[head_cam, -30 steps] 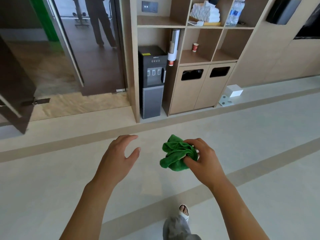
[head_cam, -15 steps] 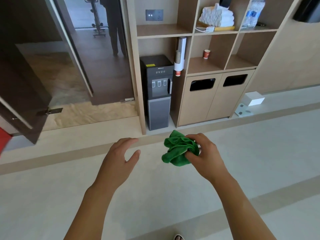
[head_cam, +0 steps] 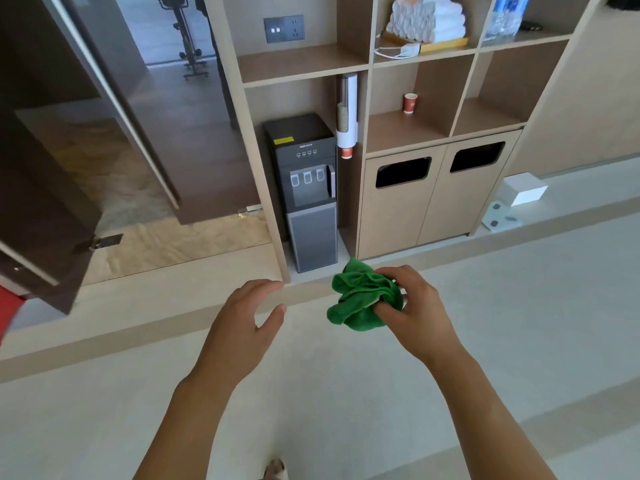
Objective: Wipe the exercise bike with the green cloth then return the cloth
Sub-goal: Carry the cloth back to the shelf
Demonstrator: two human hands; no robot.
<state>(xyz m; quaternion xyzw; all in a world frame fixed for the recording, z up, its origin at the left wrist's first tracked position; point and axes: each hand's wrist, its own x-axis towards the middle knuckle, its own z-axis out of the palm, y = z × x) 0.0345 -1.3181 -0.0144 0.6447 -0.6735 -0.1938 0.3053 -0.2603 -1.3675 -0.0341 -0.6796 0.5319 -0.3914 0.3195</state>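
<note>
- The right hand (head_cam: 414,311) held the green cloth (head_cam: 362,297) bunched in a tight grip, fingers and thumb curled round its crumpled folds, above the pale floor (head_cam: 346,393).
- The left hand (head_cam: 244,325) hovered just beside the cloth without touching it, its grip wide, fingers relaxed and thumb spread, holding nothing.
- Ahead stood a wooden shelf unit (head_cam: 367,67) with a dark water dispenser (head_cam: 306,188) in its lower left bay.
- White folded towels (head_cam: 427,20) lay on an upper shelf.
- An exercise bike (head_cam: 185,29) showed far off through the open doorway at the upper left.
</note>
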